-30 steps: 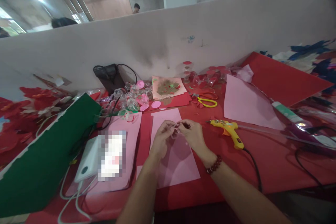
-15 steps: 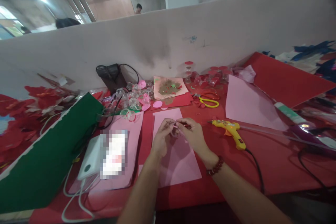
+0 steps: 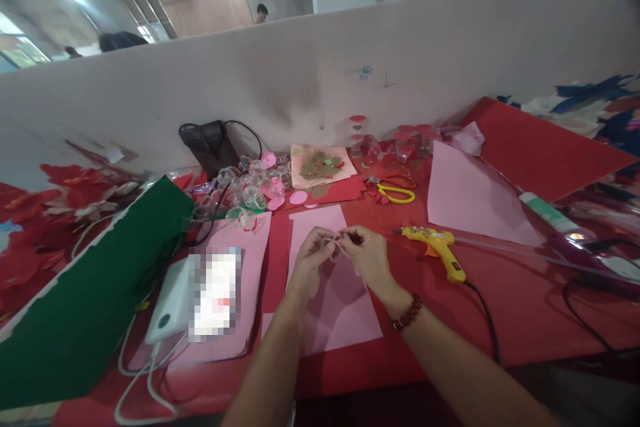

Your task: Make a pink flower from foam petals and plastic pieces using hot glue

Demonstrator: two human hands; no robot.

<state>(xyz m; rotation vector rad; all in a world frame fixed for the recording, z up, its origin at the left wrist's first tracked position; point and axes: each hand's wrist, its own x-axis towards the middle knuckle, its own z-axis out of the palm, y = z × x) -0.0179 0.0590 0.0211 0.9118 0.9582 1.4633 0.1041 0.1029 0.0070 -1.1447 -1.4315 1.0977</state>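
We note a red table (image 3: 410,363) with a pink sheet (image 3: 345,320) near its middle. Left of the sheet: a pink stack (image 3: 253,267), a white box (image 3: 167,307) with cables, and a green board (image 3: 95,300) slanting along the edge. Far left, clear cups (image 3: 253,197) lie heaped before a black bag (image 3: 207,150); scissors (image 3: 396,195) lie far right of the sheet, and a yellow glue gun (image 3: 433,240) rests just right of the hands, nozzle to the left. The fingers themselves screen much of the piece (image 3: 334,240), a small pale item above the far half of the sheet; we cannot tell its long axis or which way it points. We see it between both sets of fingertips, left hand (image 3: 311,257) and right hand (image 3: 367,255) each pinching it, thumbs on the near side.
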